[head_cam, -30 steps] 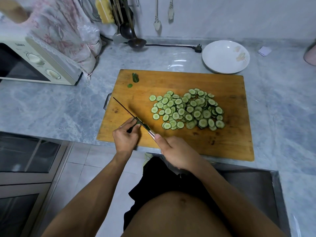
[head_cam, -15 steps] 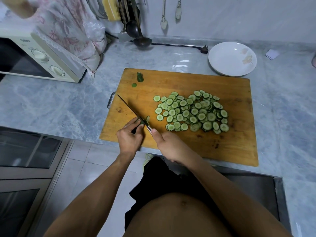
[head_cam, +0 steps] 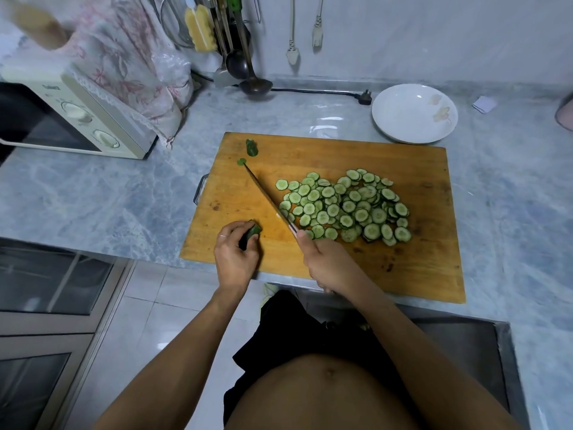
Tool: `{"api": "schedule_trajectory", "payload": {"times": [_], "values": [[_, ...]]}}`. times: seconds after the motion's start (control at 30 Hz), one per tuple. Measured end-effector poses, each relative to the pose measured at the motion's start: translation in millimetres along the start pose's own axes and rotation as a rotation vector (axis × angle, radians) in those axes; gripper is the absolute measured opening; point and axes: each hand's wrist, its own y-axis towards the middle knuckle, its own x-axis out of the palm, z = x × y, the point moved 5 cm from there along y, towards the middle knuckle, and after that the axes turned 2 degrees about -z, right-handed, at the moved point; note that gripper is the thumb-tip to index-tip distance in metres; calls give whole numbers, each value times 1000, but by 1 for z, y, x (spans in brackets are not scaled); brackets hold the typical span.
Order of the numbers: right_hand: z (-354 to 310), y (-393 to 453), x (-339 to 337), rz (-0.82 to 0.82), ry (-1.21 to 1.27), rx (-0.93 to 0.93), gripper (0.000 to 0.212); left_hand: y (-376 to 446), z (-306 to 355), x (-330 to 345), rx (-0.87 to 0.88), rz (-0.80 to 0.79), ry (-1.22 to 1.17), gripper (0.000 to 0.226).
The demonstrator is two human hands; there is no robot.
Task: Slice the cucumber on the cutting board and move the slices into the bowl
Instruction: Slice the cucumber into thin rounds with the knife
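Note:
A wooden cutting board [head_cam: 412, 268] lies on the marble counter. A heap of thin cucumber slices [head_cam: 344, 206] covers its middle. My left hand [head_cam: 235, 259] grips a short dark-green cucumber end [head_cam: 253, 232] at the board's near left. My right hand [head_cam: 328, 263] holds a knife [head_cam: 266, 197]; its blade lies flat-angled along the left side of the slices, tip pointing far left. A cucumber tip piece [head_cam: 251, 147] and a small scrap [head_cam: 241, 162] rest at the board's far left corner. The white bowl [head_cam: 414, 113] stands empty behind the board's far right corner.
A microwave [head_cam: 71, 119] under a floral cloth stands at the left. Ladles and utensils [head_cam: 238, 57] hang at the back wall, with a power cord [head_cam: 316, 92] along the counter. A steel sink [head_cam: 465, 342] lies at my near right. A small white paper [head_cam: 484, 103] lies far right.
My left hand pulled the cucumber end left, away from the blade. The knife moved right, against the slices' left edge. The view shifted closer to the board.

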Motion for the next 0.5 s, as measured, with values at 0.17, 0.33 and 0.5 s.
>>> {"api": "schedule_trajectory", "payload": {"times": [0.17, 0.33, 0.5], "values": [[-4, -13, -1, -2, 10, -37, 64, 3, 5, 8, 65, -49, -4, 22], [-10, -23, 13, -3, -78, -86, 66, 2, 1, 10, 49, -83, 24, 24], [-10, -25, 16, -8, -99, -61, 64, 1, 3, 11, 60, -115, 24, 26]]}}
